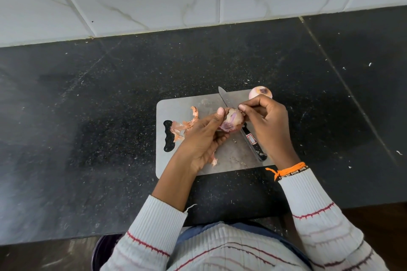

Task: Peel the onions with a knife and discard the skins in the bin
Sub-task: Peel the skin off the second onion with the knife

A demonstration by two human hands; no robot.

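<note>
Here, just right of the frame's centre, a half-peeled onion (232, 121) sits cupped in the left hand (203, 136), fingers curled around it above a grey cutting board (187, 103). The right hand (267, 124) pinches at the onion's top. A knife (242, 126) lies diagonally on the board beneath both hands. Loose skins (185, 125) rest at the board's left; a peeled onion (260, 92) sits at its upper right corner. A dark bin (103, 253) shows at the lower left, below the black counter (88, 116).
</note>
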